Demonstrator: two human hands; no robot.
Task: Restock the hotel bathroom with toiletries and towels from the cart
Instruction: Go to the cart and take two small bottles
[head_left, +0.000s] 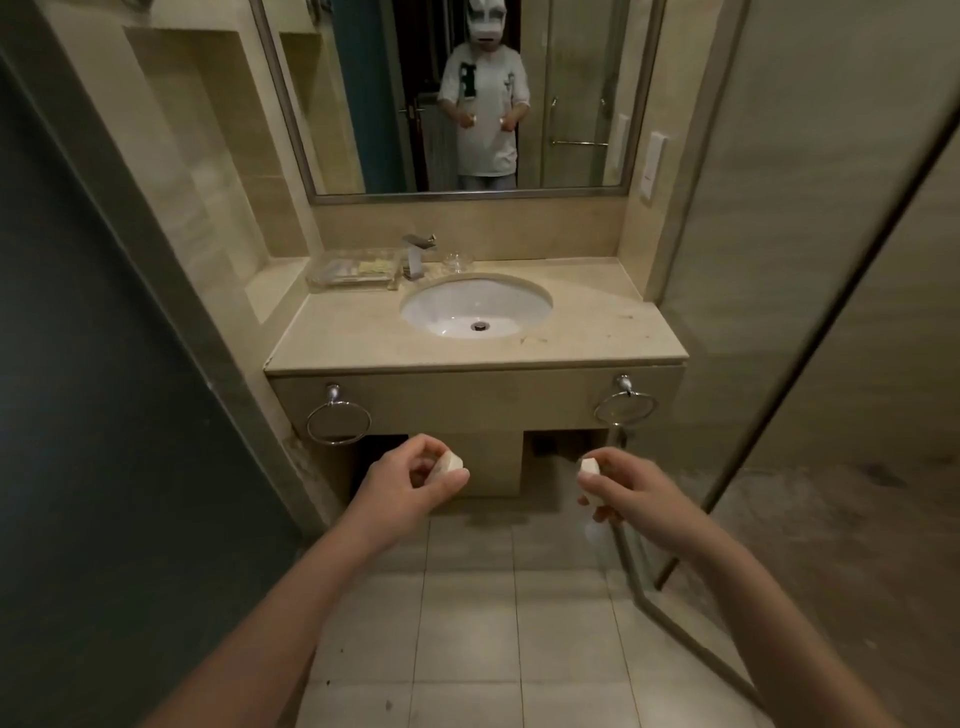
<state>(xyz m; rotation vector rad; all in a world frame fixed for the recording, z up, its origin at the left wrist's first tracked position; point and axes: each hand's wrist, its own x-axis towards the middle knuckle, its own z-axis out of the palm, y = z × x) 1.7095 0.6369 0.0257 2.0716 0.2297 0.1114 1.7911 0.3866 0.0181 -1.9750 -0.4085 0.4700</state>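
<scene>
Both hands are out in front, low, on the near side of the vanity and not over it.
- left hand (415, 480): fingers curled, pinching a small white toiletry (451, 461) between thumb and fingertips. Looks like a wrapped block; can't read any label.
- right hand (631, 488): fingers curled round a second white toiletry (589, 466). Its white end sticks out towards the left. More white shows under the thumb; can't tell if that's the same piece or another one.
- The two hands are apart and roughly level, and neither touches the vanity.

Scene:
- beige stone worktop (597, 332) is straight ahead, with an oval white sink (447, 312) set into the middle
- chrome faucet (418, 254) stands at the far edge of the sink
- clear tray (322, 278) sits at the far left of the worktop, just beside the faucet. There are pale items inside, too blurred to identify.
- small glass dish (458, 261) sits just right of the faucet
- left towel ring (338, 418) and right towel ring (626, 405) hang on the vanity front, with nothing on either
- mirror (571, 78) is on the far wall; the reflection shows a white piece in each hand
- glass shower door (831, 312) stands at the right, dark door (104, 415) at the left, tiled floor (493, 623) underfoot
</scene>
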